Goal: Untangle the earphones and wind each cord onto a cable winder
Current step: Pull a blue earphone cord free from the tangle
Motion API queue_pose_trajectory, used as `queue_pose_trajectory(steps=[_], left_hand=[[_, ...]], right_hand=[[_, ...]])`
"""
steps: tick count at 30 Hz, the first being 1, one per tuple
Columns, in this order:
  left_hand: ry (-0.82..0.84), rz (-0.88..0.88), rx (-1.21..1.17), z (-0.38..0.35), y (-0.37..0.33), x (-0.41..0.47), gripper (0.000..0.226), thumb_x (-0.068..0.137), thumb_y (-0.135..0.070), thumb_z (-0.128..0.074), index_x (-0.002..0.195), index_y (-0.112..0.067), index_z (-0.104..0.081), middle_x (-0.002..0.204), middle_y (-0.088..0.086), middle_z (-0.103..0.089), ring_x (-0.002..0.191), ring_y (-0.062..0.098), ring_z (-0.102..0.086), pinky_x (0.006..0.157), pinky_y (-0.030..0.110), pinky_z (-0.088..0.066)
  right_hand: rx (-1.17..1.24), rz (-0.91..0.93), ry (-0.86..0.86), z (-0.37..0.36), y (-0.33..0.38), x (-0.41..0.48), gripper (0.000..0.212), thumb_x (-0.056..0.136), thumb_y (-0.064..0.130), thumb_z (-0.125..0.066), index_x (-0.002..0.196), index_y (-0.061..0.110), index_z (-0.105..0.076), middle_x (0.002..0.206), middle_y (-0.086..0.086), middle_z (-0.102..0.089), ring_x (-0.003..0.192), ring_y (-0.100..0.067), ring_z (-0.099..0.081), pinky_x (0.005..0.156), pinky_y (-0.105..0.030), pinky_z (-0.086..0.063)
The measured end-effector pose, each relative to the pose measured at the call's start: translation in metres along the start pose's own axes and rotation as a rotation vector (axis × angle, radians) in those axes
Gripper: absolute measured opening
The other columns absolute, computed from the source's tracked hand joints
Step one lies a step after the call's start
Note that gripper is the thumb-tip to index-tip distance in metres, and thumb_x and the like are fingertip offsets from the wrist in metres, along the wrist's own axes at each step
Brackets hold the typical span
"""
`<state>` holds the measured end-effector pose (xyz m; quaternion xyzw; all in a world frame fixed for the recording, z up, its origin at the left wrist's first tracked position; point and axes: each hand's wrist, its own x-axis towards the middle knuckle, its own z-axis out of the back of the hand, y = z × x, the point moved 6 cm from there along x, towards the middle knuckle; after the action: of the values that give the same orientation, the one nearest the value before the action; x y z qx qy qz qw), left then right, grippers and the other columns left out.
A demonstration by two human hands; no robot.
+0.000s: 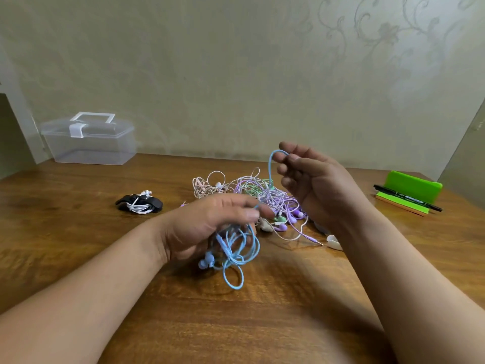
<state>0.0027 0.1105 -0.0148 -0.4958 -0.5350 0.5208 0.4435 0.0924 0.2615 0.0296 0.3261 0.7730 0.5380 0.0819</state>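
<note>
A clear lidded plastic box (89, 143) stands far left on the wooden counter (78, 245). Far right are a green stand (412, 185) and a black marker (408, 198) lying on what may be sticky notes (401, 205).

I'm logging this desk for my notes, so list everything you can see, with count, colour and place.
table: one, brown wood, under everything
storage box: one, clear with white handle, back left by the wall
wound earphones: one white set, on a black winder, left of centre
tangled earphones: several sets, pink, purple, green, central pile
blue earphones: one set, light blue, held in both hands
white piece: one, possibly a winder, beside the right wrist
stand: one, green, far right
marker: one, black, on a green-and-orange pad
left grip: holds the blue bundle
right grip: pinches a raised blue loop
</note>
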Motion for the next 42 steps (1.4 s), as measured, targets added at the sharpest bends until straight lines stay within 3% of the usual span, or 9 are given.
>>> queue_pose_trajectory(steps=[10,13,16,21,24,30,36,39,42], left_hand=[[-0.107,-0.083,-0.163,0.006,-0.001,0.006,0.006,0.092,-0.013,-0.064,0.095,-0.007,-0.063,0.088,0.015,-0.068,0.073,0.02,-0.068,0.067,0.027,-0.061],[-0.173,-0.096,-0.249,0.012,-0.005,0.005,0.001,0.088,-0.012,-0.065,0.088,-0.011,-0.064,0.09,0.016,-0.071,0.073,0.022,-0.071,0.071,0.034,-0.063],[-0.216,-0.117,-0.3,0.019,-0.009,0.004,0.016,0.097,-0.01,-0.057,0.082,-0.012,-0.062,0.092,0.015,-0.072,0.077,0.025,-0.075,0.074,0.043,-0.063],[-0.24,-0.115,-0.297,0.021,-0.011,0.003,0.024,0.102,-0.011,-0.051,0.08,-0.013,-0.061,0.089,0.013,-0.072,0.078,0.026,-0.074,0.072,0.045,-0.063],[-0.204,-0.09,-0.309,0.017,-0.012,0.001,0.028,0.101,-0.014,-0.053,0.075,-0.013,-0.064,0.086,0.015,-0.072,0.076,0.027,-0.074,0.071,0.045,-0.065],[-0.092,0.038,-0.248,0.008,-0.009,-0.003,0.031,0.093,-0.025,-0.051,0.065,-0.01,-0.054,0.076,0.013,-0.068,0.067,0.026,-0.073,0.065,0.043,-0.063],[-0.298,0.066,-0.196,0.03,-0.003,0.0,0.036,0.106,-0.026,-0.038,0.073,-0.015,-0.045,0.06,0.004,-0.047,0.058,0.026,-0.06,0.071,0.043,-0.053],[-0.353,0.072,-0.198,0.035,0.001,0.001,0.036,0.106,-0.024,-0.038,0.074,-0.015,-0.05,0.07,0.011,-0.051,0.067,0.031,-0.059,0.072,0.046,-0.053],[-0.361,0.034,-0.168,0.029,-0.003,0.001,0.035,0.105,-0.018,-0.039,0.075,-0.013,-0.057,0.076,0.013,-0.056,0.069,0.029,-0.059,0.069,0.041,-0.054]], right_hand=[[-0.617,-0.018,0.109,-0.011,-0.028,-0.006,0.015,0.098,0.001,-0.066,0.111,0.007,-0.073,0.105,-0.013,-0.077,0.091,-0.024,-0.071,0.087,-0.042,-0.059],[-0.946,0.212,-0.177,-0.003,-0.006,-0.008,0.014,0.099,0.018,-0.066,0.111,0.024,-0.069,0.102,0.005,-0.074,0.093,-0.012,-0.068,0.083,-0.035,-0.052],[-0.95,0.285,-0.206,-0.01,0.007,-0.014,0.008,0.098,0.035,-0.06,0.101,0.027,-0.061,0.096,0.002,-0.069,0.095,-0.02,-0.066,0.08,-0.04,-0.055],[-1.062,0.421,-0.179,-0.029,0.014,-0.026,0.023,0.095,0.012,-0.057,0.116,0.023,-0.056,0.114,0.007,-0.06,0.102,0.006,-0.054,0.076,-0.003,-0.036],[-1.092,0.402,-0.187,-0.029,0.017,-0.026,0.018,0.095,0.014,-0.061,0.11,0.025,-0.061,0.104,0.011,-0.065,0.091,0.001,-0.058,0.071,-0.013,-0.042],[-1.287,-0.061,0.032,-0.005,0.0,-0.015,0.032,0.088,0.02,-0.066,0.118,0.031,-0.064,0.108,0.003,-0.072,0.086,-0.02,-0.073,0.082,-0.047,-0.062],[-0.786,0.088,0.307,-0.023,0.014,-0.022,0.072,0.07,0.012,-0.059,0.139,0.032,-0.058,0.143,0.01,-0.062,0.138,0.001,-0.05,0.111,-0.033,-0.044],[-0.779,0.217,0.29,-0.036,0.019,-0.027,0.038,0.081,0.02,-0.066,0.118,0.027,-0.068,0.121,0.008,-0.07,0.113,-0.004,-0.064,0.096,-0.028,-0.048],[-1.167,0.207,0.456,-0.058,-0.006,-0.039,0.03,0.085,0.04,-0.085,0.111,0.032,-0.072,0.111,0.008,-0.066,0.104,-0.004,-0.061,0.086,-0.019,-0.045]])
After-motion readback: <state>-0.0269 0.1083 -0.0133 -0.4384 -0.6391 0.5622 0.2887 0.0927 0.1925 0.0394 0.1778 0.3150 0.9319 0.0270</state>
